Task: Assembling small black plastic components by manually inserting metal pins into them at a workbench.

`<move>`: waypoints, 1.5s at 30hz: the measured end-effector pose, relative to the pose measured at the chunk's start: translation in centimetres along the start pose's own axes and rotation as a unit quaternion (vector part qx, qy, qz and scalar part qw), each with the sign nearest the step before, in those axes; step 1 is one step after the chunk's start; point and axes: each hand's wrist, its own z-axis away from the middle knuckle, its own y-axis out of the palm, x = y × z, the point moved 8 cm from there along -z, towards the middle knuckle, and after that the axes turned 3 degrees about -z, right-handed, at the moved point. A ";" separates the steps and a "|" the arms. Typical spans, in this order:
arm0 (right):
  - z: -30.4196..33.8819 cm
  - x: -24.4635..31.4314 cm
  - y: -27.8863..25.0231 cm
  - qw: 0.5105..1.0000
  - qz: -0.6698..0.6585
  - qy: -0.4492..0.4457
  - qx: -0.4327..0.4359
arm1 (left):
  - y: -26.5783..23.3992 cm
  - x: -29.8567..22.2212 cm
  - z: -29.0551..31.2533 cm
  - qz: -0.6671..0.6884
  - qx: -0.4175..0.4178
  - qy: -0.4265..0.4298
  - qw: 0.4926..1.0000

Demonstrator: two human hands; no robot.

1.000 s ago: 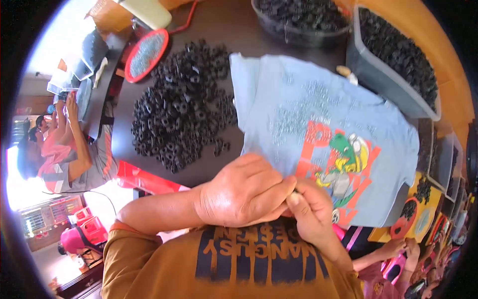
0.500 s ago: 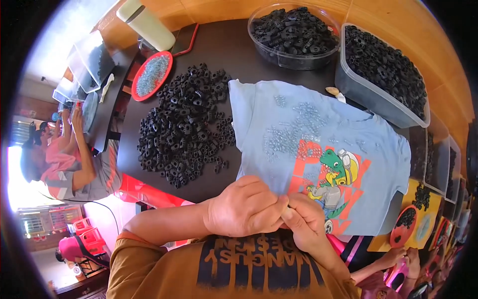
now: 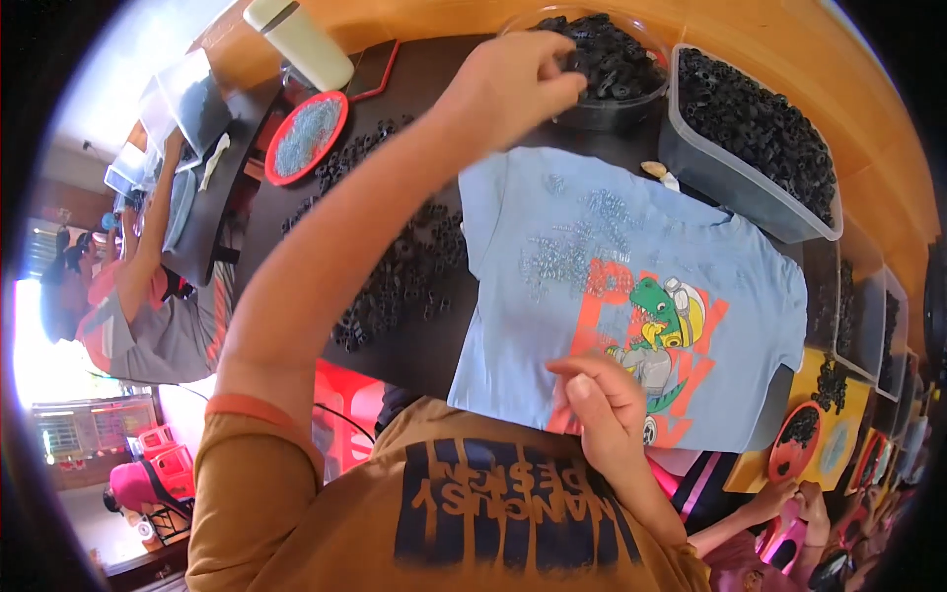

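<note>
My left hand (image 3: 523, 81) is stretched out at the near-left rim of a round clear bowl (image 3: 619, 116) heaped with small black plastic parts (image 3: 607, 54). Its thumb and forefinger are apart, with nothing visible between them. My right hand (image 3: 604, 400) hovers over the lower edge of a light blue T-shirt (image 3: 513, 335) spread on the dark table. Its fingers are curled in against the thumb, and whatever they may hold is hidden. Many small shiny pieces that look like springs (image 3: 567, 261) lie scattered on the shirt. Under my left forearm is a pile of black parts (image 3: 414, 261), partly covered.
A red plate (image 3: 271, 168) of shiny springs stands at the back left, near a pale bottle (image 3: 306, 49). A clear rectangular bin (image 3: 750, 192) of black parts stands at the back right. Co-workers sit at both sides; one's hands (image 3: 789, 501) show lower right.
My two hands were together above the shirt's lower edge. The left has swung away and up to the round bowl, its fingers parting; the right has stayed near the shirt.
</note>
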 end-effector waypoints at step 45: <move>-0.3 1.0 0.2 0.990 0.103 -0.054 -0.077 | -5.5 -2.0 19.3 -0.184 0.064 -0.143 0.970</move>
